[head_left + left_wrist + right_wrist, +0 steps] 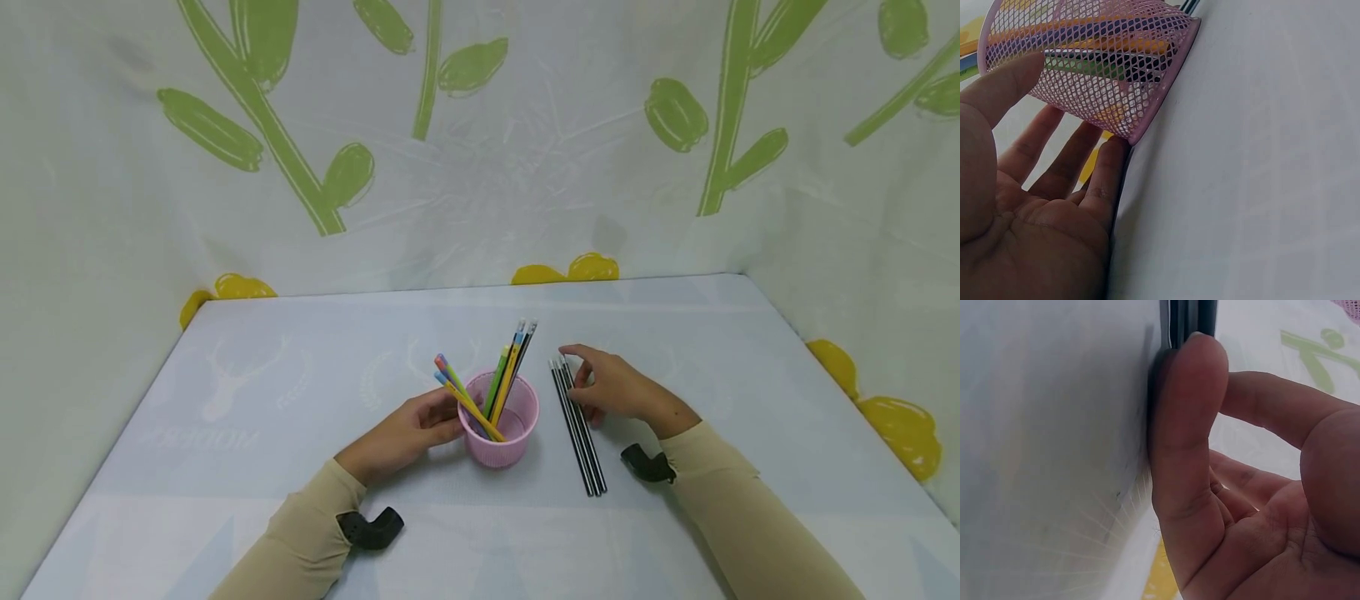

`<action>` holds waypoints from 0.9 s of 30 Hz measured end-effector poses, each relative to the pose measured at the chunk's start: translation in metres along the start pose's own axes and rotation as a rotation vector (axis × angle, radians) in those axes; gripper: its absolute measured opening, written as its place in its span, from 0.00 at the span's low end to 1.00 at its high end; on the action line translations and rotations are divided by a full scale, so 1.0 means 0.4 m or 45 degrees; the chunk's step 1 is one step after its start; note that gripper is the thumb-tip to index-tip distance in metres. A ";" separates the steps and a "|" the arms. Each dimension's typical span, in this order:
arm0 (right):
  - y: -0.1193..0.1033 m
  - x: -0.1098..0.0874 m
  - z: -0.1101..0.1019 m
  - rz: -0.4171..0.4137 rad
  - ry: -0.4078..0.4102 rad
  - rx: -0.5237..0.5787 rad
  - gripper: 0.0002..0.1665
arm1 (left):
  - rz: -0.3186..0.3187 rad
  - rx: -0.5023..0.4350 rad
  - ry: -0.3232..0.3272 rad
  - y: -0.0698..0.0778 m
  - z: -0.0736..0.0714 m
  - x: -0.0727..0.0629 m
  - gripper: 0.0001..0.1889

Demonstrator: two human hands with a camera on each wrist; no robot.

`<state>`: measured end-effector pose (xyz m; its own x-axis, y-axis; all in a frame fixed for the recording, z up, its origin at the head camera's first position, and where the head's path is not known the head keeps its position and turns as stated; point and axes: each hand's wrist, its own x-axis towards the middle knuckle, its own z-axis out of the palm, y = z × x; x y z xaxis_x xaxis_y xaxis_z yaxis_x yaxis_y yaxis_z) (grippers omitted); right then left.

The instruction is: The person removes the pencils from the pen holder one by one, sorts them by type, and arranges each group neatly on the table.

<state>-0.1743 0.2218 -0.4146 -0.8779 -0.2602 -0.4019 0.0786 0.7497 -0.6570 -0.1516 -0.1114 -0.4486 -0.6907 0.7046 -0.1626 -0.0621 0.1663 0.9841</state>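
A pink mesh pencil cup point(498, 452) stands upright on the table, with several coloured pencils point(502, 387) leaning inside it. My left hand point(408, 435) holds the cup's left side; in the left wrist view its thumb lies against the mesh point(1097, 69) and the other fingers reach round the far side. To the right of the cup, several black pencils point(579, 433) with pale stripes lie side by side. Over their upper end is my right hand point(618, 387), index finger stretched toward the tips and thumb touching their side. The right wrist view partly hides the black pencils point(1192, 319) behind a finger.
The white table point(300, 467) has faint printed patterns and ends at a pale wall cloth point(525, 200) with green leaves and yellow shapes. A black wrist device point(371, 529) sits at the left sleeve, and another black device point(647, 464) at the right.
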 end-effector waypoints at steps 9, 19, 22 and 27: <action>-0.001 -0.001 0.003 -0.009 0.001 -0.039 0.43 | -0.013 0.011 0.010 0.004 0.001 -0.002 0.29; -0.004 -0.004 0.004 -0.012 -0.007 -0.036 0.43 | 0.024 0.017 0.003 -0.002 -0.002 0.001 0.28; -0.005 -0.006 0.005 -0.026 -0.008 -0.038 0.43 | 0.027 0.019 0.000 -0.003 -0.001 0.002 0.27; -0.006 -0.009 0.007 -0.037 -0.007 -0.043 0.41 | 0.004 0.023 0.006 -0.001 -0.001 0.001 0.27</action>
<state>-0.1701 0.2193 -0.4135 -0.8772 -0.2853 -0.3863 0.0370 0.7619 -0.6467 -0.1523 -0.1115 -0.4488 -0.6943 0.7020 -0.1588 -0.0466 0.1763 0.9832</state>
